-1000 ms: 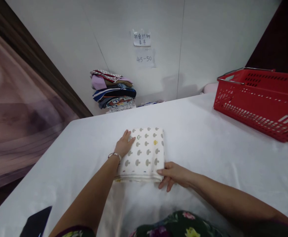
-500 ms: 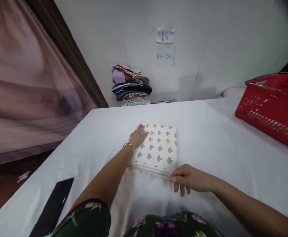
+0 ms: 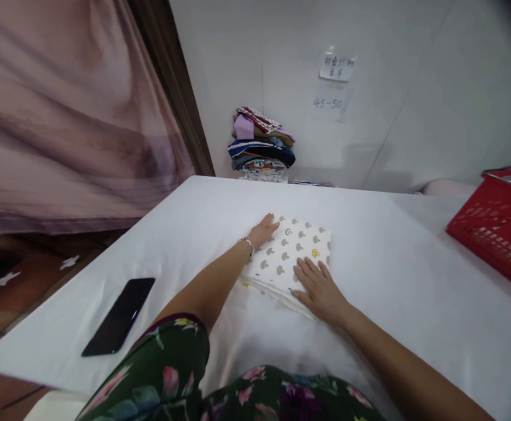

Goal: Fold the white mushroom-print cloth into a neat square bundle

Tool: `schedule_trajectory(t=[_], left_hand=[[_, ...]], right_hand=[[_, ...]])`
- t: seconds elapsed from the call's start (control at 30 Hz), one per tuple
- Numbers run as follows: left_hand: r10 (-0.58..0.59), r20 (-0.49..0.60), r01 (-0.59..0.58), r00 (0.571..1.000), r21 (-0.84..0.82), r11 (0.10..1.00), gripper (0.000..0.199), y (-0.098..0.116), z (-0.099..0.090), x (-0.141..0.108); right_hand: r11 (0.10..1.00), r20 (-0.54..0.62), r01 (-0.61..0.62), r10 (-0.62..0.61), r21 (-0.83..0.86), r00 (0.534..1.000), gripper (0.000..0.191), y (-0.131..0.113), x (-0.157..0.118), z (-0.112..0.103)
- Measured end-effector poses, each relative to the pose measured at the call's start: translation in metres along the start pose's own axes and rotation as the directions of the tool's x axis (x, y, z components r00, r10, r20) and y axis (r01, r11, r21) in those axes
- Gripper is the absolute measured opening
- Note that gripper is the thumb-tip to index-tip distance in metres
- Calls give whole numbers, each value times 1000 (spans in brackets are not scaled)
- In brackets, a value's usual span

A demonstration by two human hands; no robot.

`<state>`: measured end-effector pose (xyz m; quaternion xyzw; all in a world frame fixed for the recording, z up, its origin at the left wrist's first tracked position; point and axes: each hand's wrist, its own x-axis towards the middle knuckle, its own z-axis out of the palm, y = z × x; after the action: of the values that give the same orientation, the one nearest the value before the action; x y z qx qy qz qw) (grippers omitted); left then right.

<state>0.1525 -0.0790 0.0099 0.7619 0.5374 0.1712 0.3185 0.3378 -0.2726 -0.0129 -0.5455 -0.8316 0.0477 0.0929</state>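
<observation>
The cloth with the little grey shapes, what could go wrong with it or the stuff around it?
The cloth has layers poking out unevenly at its near edge, so pressing with the right hand might leave it crooked.

The phone lies close to the left sleeve, so a swing of that arm could bump it.

The pile of fabrics looks uneven, so it might slump if knocked.

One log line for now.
left hand: on folded white printed cloth, far-left corner | right hand: flat on near-right corner | smartphone: on table, left
</observation>
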Motion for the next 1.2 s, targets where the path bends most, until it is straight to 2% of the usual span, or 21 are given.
schedule_trajectory(t=[0.07, 0.13, 0.27, 0.37, 0.47, 0.6, 0.7, 0.8, 0.9, 1.03, 1.2], left_hand=[[-35, -13, 34, 999, -111, 993, 65, -3, -8, -5], [-63, -36, 57, 997, -146, 988, 65, -10, -17, -16], [-137, -83, 119, 987, -189, 975, 57, -28, -29, -54], [-173, -118, 147, 978, -203, 968, 45, -35, -30, -88], [-204, -182, 177, 962, -156, 972, 34, -36, -28, -120], [-226, -213, 212, 951, -86, 974, 40, -30, -24, -150], [-198, -183, 200, 963, -10, 980, 41, -27, -21, -157], [-155, -178, 165, 972, 41, 985, 36, -30, -18, -155], [-176, -162, 176, 971, -11, 984, 30, -36, -18, -150], [-220, -133, 211, 966, -81, 974, 30, -41, -17, -151], [-129, -122, 109, 984, -153, 982, 35, -37, -22, -161]], right_hand=[[1000, -10, 1, -2, -17, 1000, 62, 1, -1, -1], [1000, -26, 11, -11, -28, 1000, 60, 2, -1, -1], [999, -54, 29, -31, -35, 998, 58, 2, -1, 4], [999, -47, 20, -21, -31, 999, 58, 2, -2, 4], [1000, 13, 5, -5, -6, 1000, 59, 3, 0, -5], [999, 12, 30, -30, 36, 999, 58, 0, 7, -21], [996, -26, 81, -80, 27, 996, 58, -7, 14, -21], [993, -1, 117, -118, -10, 993, 57, -14, 17, -9], [991, 13, 123, -123, -45, 992, 57, -17, 17, 0], [992, 26, 118, -116, -55, 993, 58, -17, 15, 0], [992, 23, 126, -125, -19, 992, 62, -20, 15, -8]])
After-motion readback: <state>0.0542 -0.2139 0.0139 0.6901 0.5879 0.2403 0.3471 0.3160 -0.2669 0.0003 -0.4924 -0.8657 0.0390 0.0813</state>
